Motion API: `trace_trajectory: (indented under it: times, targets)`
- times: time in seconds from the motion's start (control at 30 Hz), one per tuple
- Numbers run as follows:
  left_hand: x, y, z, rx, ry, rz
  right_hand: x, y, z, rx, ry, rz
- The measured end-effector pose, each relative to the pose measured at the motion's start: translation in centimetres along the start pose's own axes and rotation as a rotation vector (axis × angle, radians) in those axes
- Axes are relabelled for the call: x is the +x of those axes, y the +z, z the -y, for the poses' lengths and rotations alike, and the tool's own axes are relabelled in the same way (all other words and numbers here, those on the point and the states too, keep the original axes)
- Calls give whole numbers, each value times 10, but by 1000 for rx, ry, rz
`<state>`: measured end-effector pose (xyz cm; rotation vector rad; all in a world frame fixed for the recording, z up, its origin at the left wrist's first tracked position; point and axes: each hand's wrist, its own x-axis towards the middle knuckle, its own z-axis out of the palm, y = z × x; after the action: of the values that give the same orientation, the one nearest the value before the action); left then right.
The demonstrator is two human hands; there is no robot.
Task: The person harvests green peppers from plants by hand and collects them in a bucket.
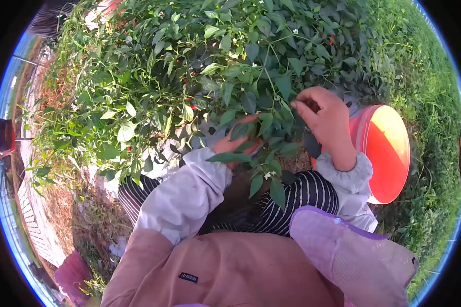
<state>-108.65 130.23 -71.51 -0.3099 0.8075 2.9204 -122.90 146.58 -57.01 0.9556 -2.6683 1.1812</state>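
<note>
A bushy chili pepper plant (251, 66) with small red peppers (192, 107) and white flowers (269, 175) stands right in front of me. My left hand (235, 140) reaches in among its lower leaves, which cover most of the fingers. To the right, my right hand (323, 116) is closed in a pinch beside a green stem; whatever lies between thumb and fingertips is too small to make out. Close to my right wrist is an orange-red bucket (389, 153).
Striped trousers (305, 192) show my bent knees under the plant. A lilac cloth flap (343, 240) hangs at the lower right. More green plants (430, 102) grow on the right, and dry ground (95, 215) lies at left. Dark striped cloth (51, 20) shows at upper left.
</note>
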Motion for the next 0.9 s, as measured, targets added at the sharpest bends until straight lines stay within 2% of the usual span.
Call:
trace_trajectory:
  times: [0.07, 0.1, 0.13, 0.2, 0.3, 0.4, 0.47, 0.5, 0.53, 0.6, 0.63, 0.7, 0.73, 0.8, 0.83, 0.87, 0.9]
  targets:
    - [26, -36, 25, -22, 109, 187, -10, 5, 2, -121, -211, 424]
    - [26, -14, 13, -23, 105, 196, -11, 9, 0, -270, -126, 526]
    - [19, 27, -11, 88, -24, 33, -13, 16, -8, -275, -123, 524]
    - [23, 43, -20, 198, -148, -135, -16, 34, -23, -244, -136, 491]
    - [44, 32, -14, 276, -9, -41, -18, 46, -34, -264, -122, 426]
    - [49, 35, -27, 619, -52, -255, -14, 25, -1, -213, -89, 377]
    - [60, 14, -15, 282, 2, -173, -14, 26, 0, -209, -75, 445]
    - [63, 6, -3, 285, -1, -170, -13, 26, 0, -212, -67, 510]
    - [62, 6, 7, 96, 125, -110, -14, 25, 0, -213, -66, 506]
    - [58, 8, 16, -96, 244, -48, -19, 23, 0, -201, -188, 370]
    - [53, 24, 10, 76, 336, 57, -21, 21, 2, -201, -186, 371]
    - [59, 38, 0, 135, 353, -100, -19, 16, 12, 243, 118, 435]
    - [63, 44, -5, 165, 357, -179, -16, 12, 15, 245, 116, 439]
    - [71, 45, -34, 541, -124, -313, -7, 3, 13, 894, 340, 362]
    - [70, 50, -31, 215, -107, -406, -6, 2, -2, 1226, 560, 218]
    - [68, 49, -37, 218, -112, -400, -2, 2, -29, 1467, 481, 236]
    - [62, 42, -49, -12, -149, -271, -4, -4, -34, 1537, 567, 163]
